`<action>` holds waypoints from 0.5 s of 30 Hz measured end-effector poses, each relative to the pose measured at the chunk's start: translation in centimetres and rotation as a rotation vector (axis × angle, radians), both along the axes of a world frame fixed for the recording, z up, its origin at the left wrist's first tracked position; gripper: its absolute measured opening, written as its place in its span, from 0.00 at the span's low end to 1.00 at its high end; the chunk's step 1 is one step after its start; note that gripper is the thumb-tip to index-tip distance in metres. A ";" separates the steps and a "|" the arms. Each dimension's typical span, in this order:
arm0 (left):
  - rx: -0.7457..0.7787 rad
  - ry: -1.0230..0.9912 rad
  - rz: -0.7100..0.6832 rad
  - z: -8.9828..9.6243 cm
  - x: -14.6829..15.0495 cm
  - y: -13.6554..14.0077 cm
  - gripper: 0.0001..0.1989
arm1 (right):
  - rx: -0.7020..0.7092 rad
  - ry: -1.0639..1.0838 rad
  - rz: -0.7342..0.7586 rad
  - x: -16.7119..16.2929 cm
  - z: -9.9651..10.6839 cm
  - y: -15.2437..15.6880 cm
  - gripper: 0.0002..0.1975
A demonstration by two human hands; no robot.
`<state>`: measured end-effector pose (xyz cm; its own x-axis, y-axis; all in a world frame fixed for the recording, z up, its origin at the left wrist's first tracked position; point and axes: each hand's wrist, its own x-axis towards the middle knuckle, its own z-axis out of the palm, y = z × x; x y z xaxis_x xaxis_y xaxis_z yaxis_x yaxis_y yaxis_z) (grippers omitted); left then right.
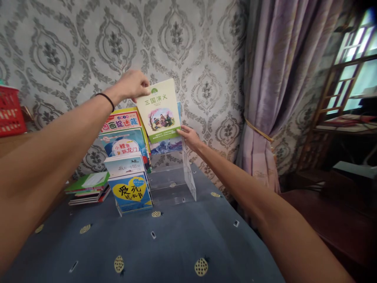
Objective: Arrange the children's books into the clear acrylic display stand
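Observation:
A cream book with a green lower band point(161, 112) is held tilted between my two hands. My left hand point(134, 85) pinches its upper left corner. At the lower right corner, the fingers of my right hand point(191, 137) grip the edge. Behind and below it stands a clear tiered book rack point(188, 173). Its left side carries several books facing front, among them a blue book with a yellow heart point(131, 194), a white-and-pale-blue book point(125, 166) and a teal picture book point(122, 143). A book with a blue wave picture point(166, 146) shows partly behind the cream one.
A stack of books point(90, 186) lies left of the rack on the blue pineapple-print tablecloth point(173, 251). A red plastic basket point(11, 112) is at the far left. Patterned wall stands behind; a tied purple curtain point(272, 86) hangs at right, near a dark red surface point(321, 220).

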<state>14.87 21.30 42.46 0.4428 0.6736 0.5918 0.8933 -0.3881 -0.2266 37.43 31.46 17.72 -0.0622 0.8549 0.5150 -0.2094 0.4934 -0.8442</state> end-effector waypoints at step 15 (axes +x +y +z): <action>-0.004 0.086 -0.052 -0.5 1.4 -1.4 0.16 | 0.163 0.060 0.081 0.3 -0.4 0.1 0.31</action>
